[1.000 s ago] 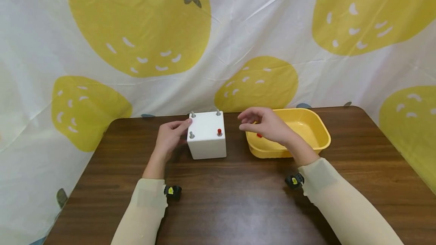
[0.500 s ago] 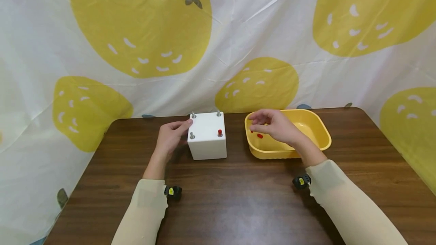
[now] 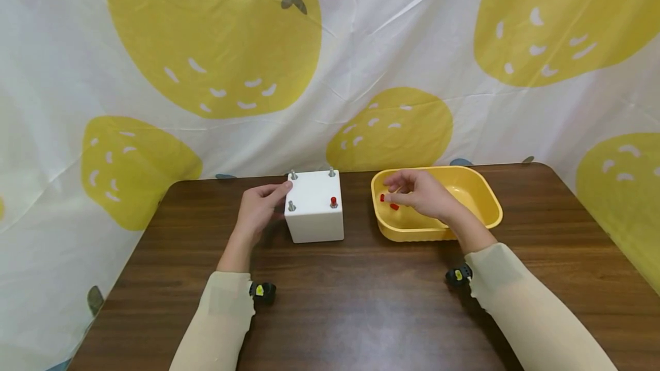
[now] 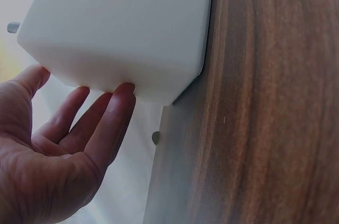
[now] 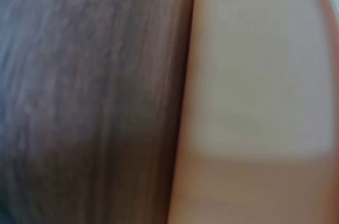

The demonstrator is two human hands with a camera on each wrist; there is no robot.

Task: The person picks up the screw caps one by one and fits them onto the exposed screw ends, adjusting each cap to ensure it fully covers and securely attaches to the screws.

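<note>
A white block point(image 3: 314, 206) stands on the table with metal bolts sticking up at its top corners. The front right bolt bears a small red cap point(image 3: 333, 201). My left hand point(image 3: 260, 206) touches the block's left side. In the left wrist view its fingertips point(image 4: 125, 89) rest against the white face, with the thumb near the upper edge. My right hand point(image 3: 420, 192) is over the left part of a yellow basin point(image 3: 492, 210), thumb and fingers apart. One loose red cap point(image 3: 382, 197) shows right at the thumb tip; another red cap point(image 3: 394, 206) lies just below it.
The brown wooden table point(image 3: 340, 302) reaches back to a white curtain point(image 3: 356, 44) with yellow fruit prints. A blurred basin wall point(image 5: 259, 86) fills much of the right wrist view, beside the table.
My right hand has moved right, from beside the basin's left rim to over its inside, and its thumb has come down toward the loose red caps. The left hand stays on the block.
</note>
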